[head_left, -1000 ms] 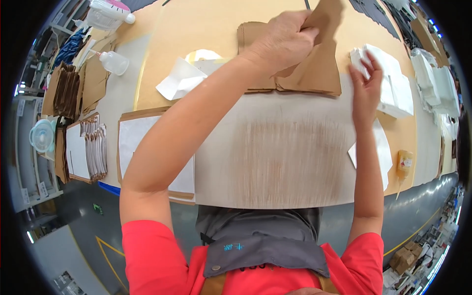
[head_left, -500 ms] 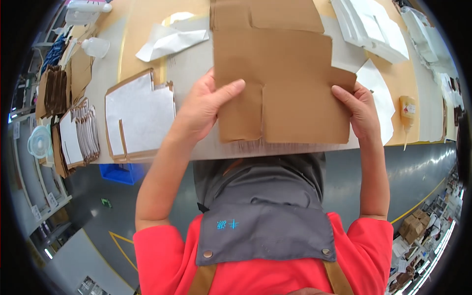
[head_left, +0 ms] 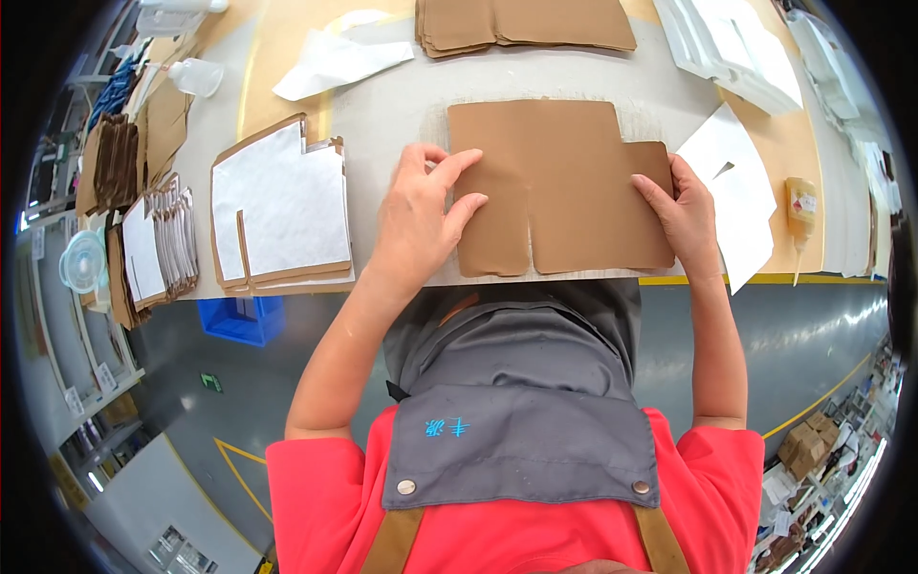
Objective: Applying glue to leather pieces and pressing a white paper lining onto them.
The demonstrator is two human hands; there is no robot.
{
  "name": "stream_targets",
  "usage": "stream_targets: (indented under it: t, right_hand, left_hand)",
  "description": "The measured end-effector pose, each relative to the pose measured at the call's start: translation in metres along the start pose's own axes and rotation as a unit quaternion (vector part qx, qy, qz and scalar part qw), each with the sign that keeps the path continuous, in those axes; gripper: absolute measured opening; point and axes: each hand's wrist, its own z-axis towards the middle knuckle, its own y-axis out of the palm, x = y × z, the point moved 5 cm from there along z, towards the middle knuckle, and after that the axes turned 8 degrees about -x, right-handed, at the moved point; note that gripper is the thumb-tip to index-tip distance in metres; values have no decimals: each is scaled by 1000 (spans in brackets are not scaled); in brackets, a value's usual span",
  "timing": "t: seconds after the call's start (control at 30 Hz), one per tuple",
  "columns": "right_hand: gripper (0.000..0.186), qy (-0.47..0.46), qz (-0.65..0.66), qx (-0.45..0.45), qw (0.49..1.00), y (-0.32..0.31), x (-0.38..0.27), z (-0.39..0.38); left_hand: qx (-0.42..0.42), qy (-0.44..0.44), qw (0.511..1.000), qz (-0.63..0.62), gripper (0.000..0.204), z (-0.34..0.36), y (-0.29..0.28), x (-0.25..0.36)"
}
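Observation:
A flat brown cut piece (head_left: 574, 210), with a slit at its near edge and a notched top right corner, lies near the table's front edge. My left hand (head_left: 435, 201) rests at its left edge, fingers apart. My right hand (head_left: 684, 206) grips its right edge, thumb on top. To the left is a white notched sheet (head_left: 277, 206) on brown pieces. A white paper pattern (head_left: 746, 210) lies beside my right hand. Farther back sits a brown stack (head_left: 526, 24).
A narrow-nozzled amber bottle (head_left: 800, 215) stands at right, below white stacks (head_left: 727, 43). A crumpled white sheet (head_left: 335, 62), translucent bottle (head_left: 196, 77), bundled brown-edged pieces (head_left: 167, 244) and light-blue round object (head_left: 81, 258) are at left. A blue crate (head_left: 239, 320) sits under the table.
A brown piece has come down toward me from the back stack and now lies at the front edge. My left hand moved back from the far side, and its fingers have loosened.

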Motion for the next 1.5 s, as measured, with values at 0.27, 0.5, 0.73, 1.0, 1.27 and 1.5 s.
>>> stream_targets:
  t: [0.27,0.5,0.73,1.0,1.27,1.5]
  right_hand:
    - [57,16,-65,16,998,-7,-9,-7]
    - [59,-101,-496,299,809,-173,27,-8]
    - [60,151,-118,162,968,-300,163,-8]
    - [63,133,20,290,948,-363,138,-36]
    - [83,-154,503,54,849,-185,-5,-59]
    - [84,-128,456,78,877,-46,-21,-25]
  left_hand:
    - [-51,194,976,82,59,-2,36,42]
    - [-197,192,949,154,58,-12,54,45]
    - [-202,201,950,131,55,-10,55,50]
    - [-95,138,977,133,59,34,37,27]
    - [-95,86,973,193,65,18,37,15]
    - [-158,128,967,156,70,-35,40,20]
